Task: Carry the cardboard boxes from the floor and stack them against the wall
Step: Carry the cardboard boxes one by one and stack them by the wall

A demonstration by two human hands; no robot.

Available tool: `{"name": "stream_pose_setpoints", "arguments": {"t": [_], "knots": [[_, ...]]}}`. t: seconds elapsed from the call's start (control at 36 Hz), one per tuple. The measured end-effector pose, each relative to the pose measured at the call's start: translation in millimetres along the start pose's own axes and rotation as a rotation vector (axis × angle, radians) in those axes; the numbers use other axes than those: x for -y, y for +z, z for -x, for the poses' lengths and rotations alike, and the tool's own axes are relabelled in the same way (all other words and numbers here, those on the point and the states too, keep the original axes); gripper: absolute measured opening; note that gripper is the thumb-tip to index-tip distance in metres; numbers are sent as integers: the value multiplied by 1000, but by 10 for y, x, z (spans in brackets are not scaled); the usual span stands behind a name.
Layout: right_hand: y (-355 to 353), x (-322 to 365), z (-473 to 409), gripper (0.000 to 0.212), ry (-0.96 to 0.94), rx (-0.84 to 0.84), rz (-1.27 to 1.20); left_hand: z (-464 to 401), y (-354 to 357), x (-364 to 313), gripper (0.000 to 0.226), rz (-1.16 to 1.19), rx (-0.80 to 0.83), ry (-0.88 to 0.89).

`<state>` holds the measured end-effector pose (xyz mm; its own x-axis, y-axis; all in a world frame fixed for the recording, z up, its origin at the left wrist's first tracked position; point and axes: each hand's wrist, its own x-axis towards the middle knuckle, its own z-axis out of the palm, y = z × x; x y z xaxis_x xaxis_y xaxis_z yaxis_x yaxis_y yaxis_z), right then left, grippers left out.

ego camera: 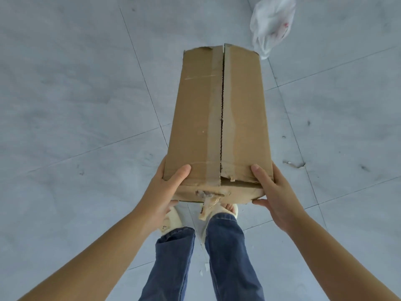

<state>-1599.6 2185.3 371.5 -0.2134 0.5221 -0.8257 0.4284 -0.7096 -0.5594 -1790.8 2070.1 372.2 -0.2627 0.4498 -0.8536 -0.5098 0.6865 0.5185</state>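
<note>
A long brown cardboard box is held in the air above the floor, its far end pointing away from me. Its top flaps meet along a centre seam with worn tape, and torn tape hangs from the near end. My left hand grips the near left corner, thumb on top and fingers underneath. My right hand grips the near right corner the same way. No wall or other boxes are in view.
Grey floor tiles with thin joints spread all around. A white plastic bag lies on the floor beyond the box's far right end. My feet in pale slippers and blue jeans stand directly under the box's near end.
</note>
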Motion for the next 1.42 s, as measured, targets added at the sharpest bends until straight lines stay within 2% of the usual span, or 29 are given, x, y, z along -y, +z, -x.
{"name": "stream_pose_setpoints", "arguments": {"t": [0.17, 0.28, 0.36, 0.5, 0.69, 0.83, 0.92, 1.0, 1.17, 1.42], "knots": [[172, 858, 1077, 31, -124, 1, 5, 1154, -153, -769, 32, 31, -17, 139], [197, 1361, 1878, 32, -220, 6, 42, 1968, -246, -1148, 37, 62, -21, 221], [189, 1627, 2426, 34, -288, 36, 100, 2551, -275, -1278, 30, 133, -10, 285], [179, 1817, 3039, 14, -401, 136, 216, 3316, -302, -1173, 25, 260, -79, 377], [491, 1726, 3482, 19, -477, 381, 417, 4084, -369, -523, 41, 523, -378, 434], [859, 1530, 3732, 17, -519, 558, 597, 4543, -369, 75, 34, 708, -590, 445], [1119, 1330, 3957, 23, -522, 669, 688, 4832, -393, 435, 26, 842, -687, 463], [1366, 1086, 4217, 20, -518, 767, 757, 5124, -439, 799, 24, 922, -757, 480], [1870, 411, 4761, 33, -522, 921, 906, 5682, -608, 1616, 31, 1084, -881, 505], [2778, -1067, 5739, 37, -455, 1119, 1157, 6595, -1023, 3106, 36, 1293, -1109, 446]]}}
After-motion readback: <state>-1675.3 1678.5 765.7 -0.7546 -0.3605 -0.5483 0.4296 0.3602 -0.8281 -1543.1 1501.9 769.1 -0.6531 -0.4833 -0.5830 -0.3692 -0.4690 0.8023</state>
